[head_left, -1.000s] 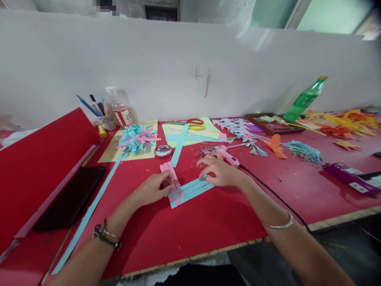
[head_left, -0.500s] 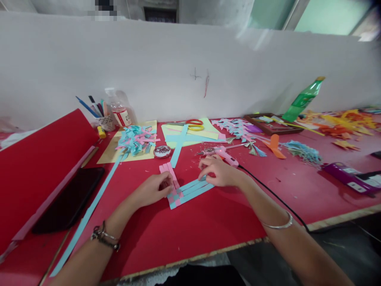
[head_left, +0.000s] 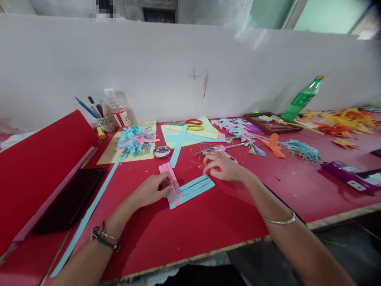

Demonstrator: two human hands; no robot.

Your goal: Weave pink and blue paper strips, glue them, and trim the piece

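Note:
Pink and blue paper strips (head_left: 175,197) lie on the red table, interlaced into a small checkered patch at one corner. Pink ends point away from me, while the long blue ends (head_left: 196,187) run to the right. My left hand (head_left: 153,190) is closed at the woven corner, with thumb and fingertips pinching its left edge. At the far right end of the blue strips is my right hand (head_left: 222,166), fingers curled and fingertips on the uppermost strip's tip. Behind it lies a pink glue gun (head_left: 218,149), partly covered by the hand.
Scissors (head_left: 195,125) rest on coloured paper sheets (head_left: 208,124) at the back. To the left are a phone (head_left: 70,200), a red board (head_left: 44,171) and a long blue strip (head_left: 92,208). A green bottle (head_left: 303,99) leans at the back right, near a brown tray (head_left: 272,124).
My right hand has slid slightly right and up along the blue strips, uncovering their ends. My left hand and the woven corner stay in place.

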